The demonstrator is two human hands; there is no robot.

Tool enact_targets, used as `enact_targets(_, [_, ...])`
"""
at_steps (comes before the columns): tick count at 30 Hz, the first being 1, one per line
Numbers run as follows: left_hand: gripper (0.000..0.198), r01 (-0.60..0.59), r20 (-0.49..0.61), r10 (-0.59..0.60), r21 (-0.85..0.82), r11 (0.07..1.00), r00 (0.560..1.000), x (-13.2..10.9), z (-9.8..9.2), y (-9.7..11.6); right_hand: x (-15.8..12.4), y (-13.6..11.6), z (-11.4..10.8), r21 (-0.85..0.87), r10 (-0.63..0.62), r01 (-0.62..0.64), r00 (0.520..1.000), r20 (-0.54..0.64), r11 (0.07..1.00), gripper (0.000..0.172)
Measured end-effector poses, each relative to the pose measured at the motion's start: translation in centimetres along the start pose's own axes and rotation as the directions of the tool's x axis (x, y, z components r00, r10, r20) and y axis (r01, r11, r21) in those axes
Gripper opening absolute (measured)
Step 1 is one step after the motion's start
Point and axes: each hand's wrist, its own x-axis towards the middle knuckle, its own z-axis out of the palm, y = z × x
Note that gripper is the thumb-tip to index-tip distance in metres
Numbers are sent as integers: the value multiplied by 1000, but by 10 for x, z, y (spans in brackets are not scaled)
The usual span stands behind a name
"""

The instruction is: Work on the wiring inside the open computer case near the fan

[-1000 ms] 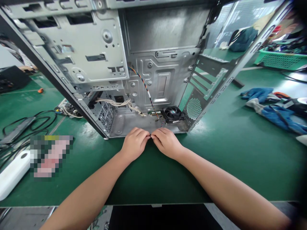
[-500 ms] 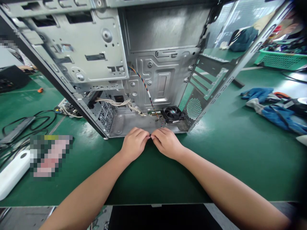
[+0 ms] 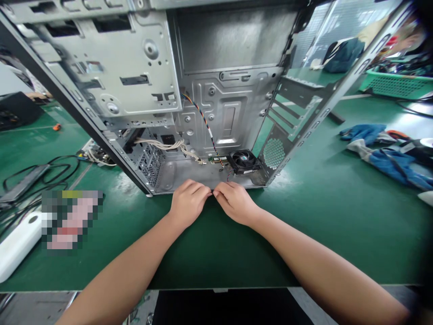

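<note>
My left hand (image 3: 187, 202) and my right hand (image 3: 235, 202) meet at the front lower edge of an open computer case (image 3: 233, 92). Both are closed in a pinch, fingertips almost touching. Between them shows a small dark bit, too small to name. Just beyond my right hand, a black cooling fan (image 3: 243, 161) lies on the case floor, and its thin dark-red wire (image 3: 229, 175) runs down behind that hand. Near the fan lie a green memory stick (image 3: 219, 159) and the end of a multicoloured twisted cable (image 3: 204, 118). Pale cables (image 3: 162, 144) lie inside at the left.
At the left are a power strip (image 3: 27, 183) with black cords, a white device (image 3: 22, 243) and a pixelated patch. Blue-and-grey gloves (image 3: 399, 158) lie to the right. Behind them stand a green basket (image 3: 399, 85) and a dark bag (image 3: 345, 55); a person is partly visible there.
Almost nothing differs. Both hands keep their pinch at the case edge, with my left hand shifted very slightly leftward.
</note>
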Motion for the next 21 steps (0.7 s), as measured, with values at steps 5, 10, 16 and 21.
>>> enact_targets(5, [20, -4, 3, 4, 33, 999, 1000, 0, -1, 0, 1, -3, -3, 114, 64, -67, 998, 27, 991, 17])
enact_targets(10, [21, -23, -3, 24, 55, 998, 1000, 0, -1, 0, 3, -3, -4, 252, 116, -123, 992, 43, 960, 19])
enact_targets(16, [20, 14, -9, -14, 52, 999, 1000, -1, 1, -1, 1, 2, 4, 248, 126, -119, 992, -13, 961, 15])
enact_targets(21, [22, 22, 26, -24, 47, 999, 999, -1, 0, -1, -2, 3, 6, 180, 52, -33, 994, -98, 983, 8])
